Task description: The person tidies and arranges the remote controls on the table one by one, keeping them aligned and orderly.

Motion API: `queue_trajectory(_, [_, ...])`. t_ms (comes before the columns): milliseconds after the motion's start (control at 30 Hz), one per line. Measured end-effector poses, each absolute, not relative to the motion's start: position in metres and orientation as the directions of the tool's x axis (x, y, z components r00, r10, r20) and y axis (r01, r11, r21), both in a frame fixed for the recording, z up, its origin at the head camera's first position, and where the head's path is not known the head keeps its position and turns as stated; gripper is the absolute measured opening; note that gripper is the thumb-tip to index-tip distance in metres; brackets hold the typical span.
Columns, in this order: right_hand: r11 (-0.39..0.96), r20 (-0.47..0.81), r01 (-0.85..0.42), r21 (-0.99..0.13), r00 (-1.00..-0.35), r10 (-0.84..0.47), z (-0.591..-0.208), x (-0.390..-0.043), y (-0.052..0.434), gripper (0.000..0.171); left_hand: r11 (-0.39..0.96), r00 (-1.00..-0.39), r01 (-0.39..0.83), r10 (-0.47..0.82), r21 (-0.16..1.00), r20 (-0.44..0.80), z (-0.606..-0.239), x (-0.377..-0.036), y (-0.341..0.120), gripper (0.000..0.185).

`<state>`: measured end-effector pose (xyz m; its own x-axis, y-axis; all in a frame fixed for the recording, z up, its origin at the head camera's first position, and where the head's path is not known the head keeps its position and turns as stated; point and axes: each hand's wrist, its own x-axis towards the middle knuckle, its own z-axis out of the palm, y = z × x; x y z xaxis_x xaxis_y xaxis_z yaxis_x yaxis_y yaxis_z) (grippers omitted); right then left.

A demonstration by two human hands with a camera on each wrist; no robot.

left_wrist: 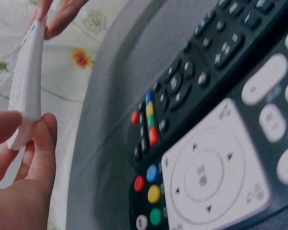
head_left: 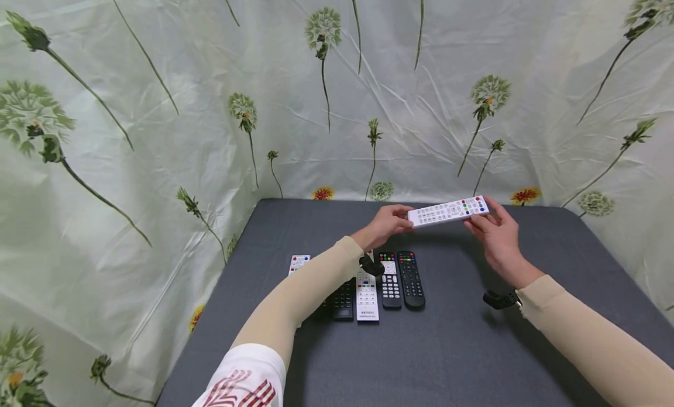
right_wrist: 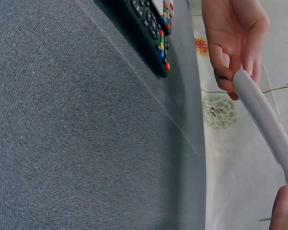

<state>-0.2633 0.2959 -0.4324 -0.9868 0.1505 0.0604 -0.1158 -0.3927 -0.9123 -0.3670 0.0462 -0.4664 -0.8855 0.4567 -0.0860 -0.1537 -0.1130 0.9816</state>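
A white remote control point(head_left: 448, 211) with coloured buttons at its right end is held in the air above the far middle of the grey table point(head_left: 463, 348), lying roughly level and crosswise, button face up towards the head camera. The left hand point(head_left: 387, 224) pinches its left end between thumb and curled fingers, which the left wrist view shows closed on the white edge; the right hand point(head_left: 497, 234) holds the right end, fingertips curled round the remote's far edge and thumb on the near side. Both hands, then, grip the same remote, clear of the tabletop. Below and nearer, a row of other remotes lies side by side on the table: a black remote point(head_left: 411, 279) at the right of the row, a black-and-white remote point(head_left: 390, 280) just beside it, a white remote point(head_left: 367, 302) next to that, a dark one point(head_left: 343, 300) partly under the left forearm, and a small white remote point(head_left: 298, 263) at the far left of the row. The step in hand looks like handling or inspecting the lifted remote between the two hands. Setting it down with the others would probably call for lowering it level and turning it lengthwise to match the row, into the free space right of the black remote, without knocking its neighbours.
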Motion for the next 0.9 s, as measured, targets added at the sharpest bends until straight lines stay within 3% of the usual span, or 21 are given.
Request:
queue_trajectory(200, [-0.432,0.068,-0.129,-0.893,-0.986,0.154,-0.430,-0.261,0.298,0.069,-0.055,-0.857,-0.129,0.508,0.990,-0.084,-0.461,-0.353,0.052,0.044])
queue_trajectory(433, [-0.335,0.039,-0.099,-0.937,-0.983,0.181,-0.425,-0.260,0.300,0.063,-0.011,-0.807,-0.101,0.586,0.995,-0.076,-0.455,-0.338,0.055,0.053])
queue_trajectory(700, [-0.213,0.098,-0.127,-0.969,-0.985,0.140,-0.425,-0.262,0.301,0.058,0.042,-0.740,-0.066,0.669,0.997,-0.077,-0.454,-0.330,0.051,0.034])
queue_trajectory(900, [-0.118,0.120,-0.129,-0.985,-0.990,0.075,-0.430,-0.263,0.299,0.056,0.067,-0.737,-0.037,0.672,0.997,-0.073,-0.449,-0.323,0.053,0.031])
